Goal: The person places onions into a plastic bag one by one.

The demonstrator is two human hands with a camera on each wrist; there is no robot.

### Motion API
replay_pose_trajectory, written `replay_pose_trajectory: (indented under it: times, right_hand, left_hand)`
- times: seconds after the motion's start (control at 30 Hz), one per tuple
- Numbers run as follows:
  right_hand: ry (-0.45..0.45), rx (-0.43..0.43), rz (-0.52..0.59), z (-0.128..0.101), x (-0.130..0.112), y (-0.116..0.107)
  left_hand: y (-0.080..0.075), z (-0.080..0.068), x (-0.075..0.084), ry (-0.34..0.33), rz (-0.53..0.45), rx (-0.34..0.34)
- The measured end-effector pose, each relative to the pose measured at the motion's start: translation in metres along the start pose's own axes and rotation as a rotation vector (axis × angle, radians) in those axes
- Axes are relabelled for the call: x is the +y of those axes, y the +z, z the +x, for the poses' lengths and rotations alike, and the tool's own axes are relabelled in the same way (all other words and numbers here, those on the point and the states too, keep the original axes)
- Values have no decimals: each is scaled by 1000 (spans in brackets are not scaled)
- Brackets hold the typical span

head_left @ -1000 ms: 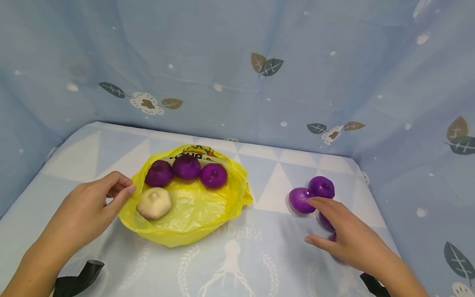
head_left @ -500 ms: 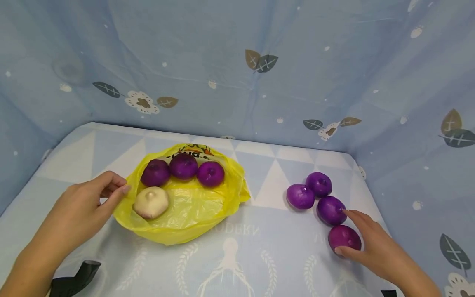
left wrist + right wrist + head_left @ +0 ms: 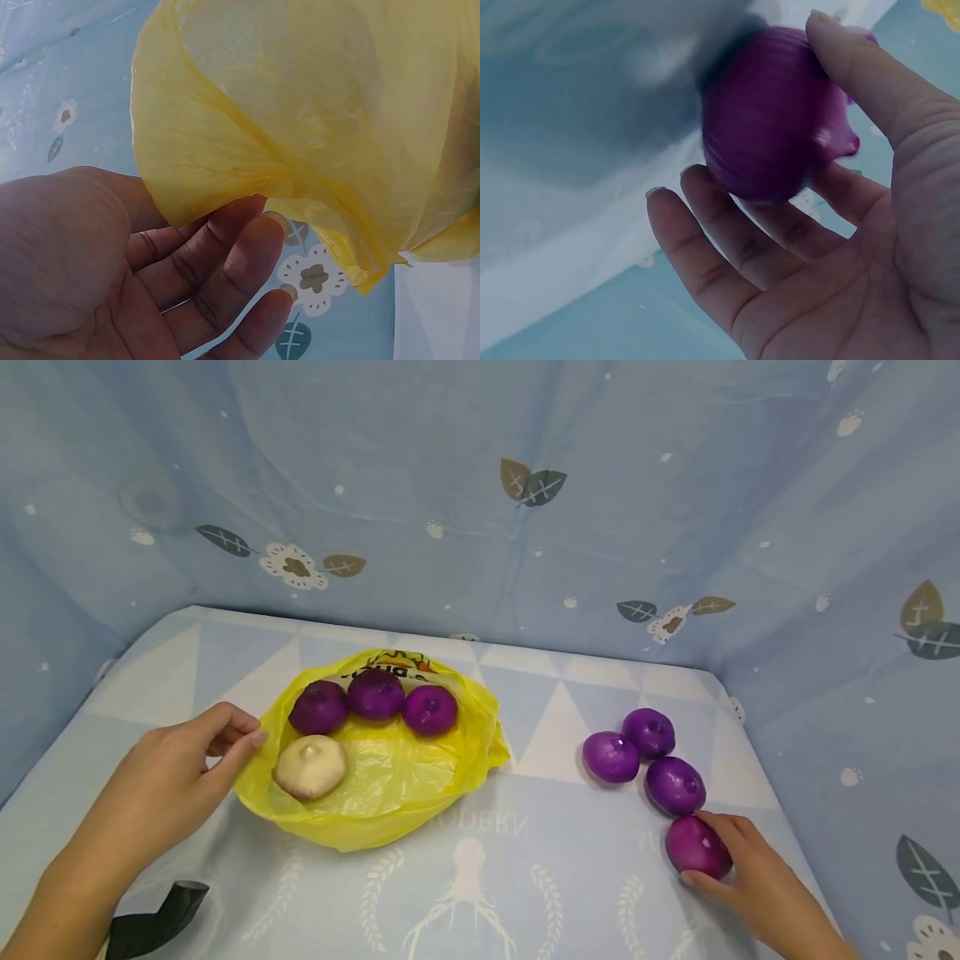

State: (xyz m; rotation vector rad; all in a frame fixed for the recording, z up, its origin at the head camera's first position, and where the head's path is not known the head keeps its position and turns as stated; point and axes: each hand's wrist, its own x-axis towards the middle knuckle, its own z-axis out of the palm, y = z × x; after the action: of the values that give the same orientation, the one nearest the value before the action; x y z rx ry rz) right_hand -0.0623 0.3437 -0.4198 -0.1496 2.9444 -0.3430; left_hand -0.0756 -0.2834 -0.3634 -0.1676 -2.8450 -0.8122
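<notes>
My left hand [image 3: 180, 768] pinches the left rim of a yellow plastic bag [image 3: 390, 777] between thumb and fingers. The left wrist view shows the thin bag film [image 3: 225, 135] running down into that grip. Inside the open bag, several purple onions [image 3: 377, 696] line the back, with a cream-coloured bulb [image 3: 311, 766] in front on the left. On the right, my right hand [image 3: 757, 881] holds the nearest purple onion [image 3: 697, 847] between thumb and fingertips. The right wrist view has this ribbed onion [image 3: 769, 112] between thumb and fingers, its pointed tip toward the palm.
Three more purple onions [image 3: 675, 786] sit close together behind the held one, on the patterned cloth [image 3: 547, 827]. A blue curtain [image 3: 420, 502] printed with leaves rises behind and at both sides. At the lower left a black strap-like piece [image 3: 161, 918] is by the left wrist.
My right hand has moved from above the onions to the nearest one at the right and taken hold of it. The left hand stays on the bag's rim.
</notes>
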Motion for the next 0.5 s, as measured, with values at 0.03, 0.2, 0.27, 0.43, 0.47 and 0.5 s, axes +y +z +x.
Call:
replay_pose_trajectory:
  times: [0.03,0.2,0.27,0.43,0.47,0.5]
  right_hand:
    - [14,-12,0,0,0,1]
    - [77,-37,-7,0,-1,6]
    - [80,-24,-10,-1,-2,6]
    - [82,2,-3,-2,-2,5]
    - [82,6,1,-3,-2,5]
    - [84,7,2,-3,-3,5]
  left_hand:
    - [0,0,0,2,1,0]
    - [0,0,0,13,3,2]
    - [0,1,-1,10,2,1]
    - [0,1,-1,3,1,-2]
    - [-1,1,-1,5,0,-1]
    - [-1,1,-1,7,1,1]
